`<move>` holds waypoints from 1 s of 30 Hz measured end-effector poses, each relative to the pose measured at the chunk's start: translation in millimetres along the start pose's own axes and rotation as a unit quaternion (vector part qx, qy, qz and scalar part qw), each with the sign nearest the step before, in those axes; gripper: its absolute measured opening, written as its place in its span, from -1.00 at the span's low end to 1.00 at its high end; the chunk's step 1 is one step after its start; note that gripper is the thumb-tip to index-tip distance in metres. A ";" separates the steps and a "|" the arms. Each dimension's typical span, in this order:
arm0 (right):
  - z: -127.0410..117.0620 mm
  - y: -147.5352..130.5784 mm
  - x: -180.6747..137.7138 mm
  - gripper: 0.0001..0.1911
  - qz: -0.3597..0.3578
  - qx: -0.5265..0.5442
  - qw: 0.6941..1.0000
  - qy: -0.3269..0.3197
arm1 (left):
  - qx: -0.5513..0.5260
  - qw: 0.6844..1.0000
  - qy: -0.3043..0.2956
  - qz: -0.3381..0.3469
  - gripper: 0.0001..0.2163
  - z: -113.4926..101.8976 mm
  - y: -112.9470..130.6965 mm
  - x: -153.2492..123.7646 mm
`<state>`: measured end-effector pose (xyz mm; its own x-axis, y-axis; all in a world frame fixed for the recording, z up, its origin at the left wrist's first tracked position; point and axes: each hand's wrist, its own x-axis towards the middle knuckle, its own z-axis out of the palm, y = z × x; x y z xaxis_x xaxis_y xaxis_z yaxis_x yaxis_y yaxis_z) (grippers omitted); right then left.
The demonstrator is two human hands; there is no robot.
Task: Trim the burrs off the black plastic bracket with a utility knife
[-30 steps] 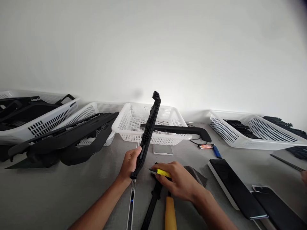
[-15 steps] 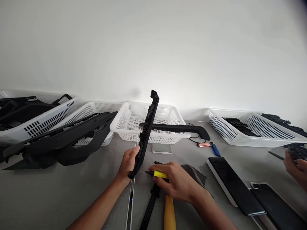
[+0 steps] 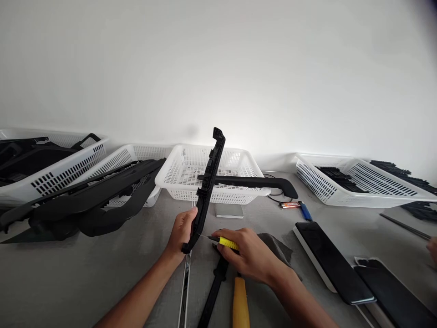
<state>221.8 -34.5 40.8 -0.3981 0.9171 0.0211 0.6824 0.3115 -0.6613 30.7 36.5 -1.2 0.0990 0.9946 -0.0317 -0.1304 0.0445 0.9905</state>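
My left hand (image 3: 182, 230) is wrapped round the lower part of a long black plastic trim piece (image 3: 209, 175), held tilted upright with its ribbed inner side showing. In my right hand (image 3: 251, 250) is a yellow-and-black craft knife (image 3: 228, 243). Its thin tip points left and reaches the lower end of the trim piece; whether it touches cannot be made out. Below the hands lie a long black part (image 3: 214, 287), a yellow-handled tool (image 3: 241, 300) partly under my right hand, and a dark cloth (image 3: 276, 248).
A white basket (image 3: 211, 196) stands ahead, with a black handle piece (image 3: 254, 182) across it. Baskets with black parts stand left (image 3: 68, 173) and right (image 3: 341, 198). A lighter (image 3: 289, 205), blue tool (image 3: 306, 211) and phone (image 3: 336, 262) lie right. Another person's hand (image 3: 433, 249) shows at the edge.
My right hand has raised the knife slightly, bringing its tip up along the trim piece's lower end. The other person's hand has moved toward the right edge, leaving a dark rod on the table.
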 end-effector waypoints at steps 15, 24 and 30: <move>0.7 1.9 -0.2 -0.72 0.006 -0.019 1.000 0.001 | 0.033 0.999 -0.005 0.010 -0.42 -0.3 2.1 0.9; 4.0 1.6 0.6 -0.66 -0.023 0.046 0.999 0.007 | 0.047 0.999 -0.013 0.022 -0.42 -0.8 1.4 2.0; 6.1 9.2 2.1 -0.62 0.013 0.030 0.999 0.029 | 0.045 0.999 -0.019 0.021 -0.43 -2.0 0.1 2.2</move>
<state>223.5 -31.2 30.2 -0.3426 0.9384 0.0458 0.6537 0.2731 -0.7058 29.0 38.9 -1.4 0.1331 0.9910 0.0127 -0.0460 -0.0067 0.9989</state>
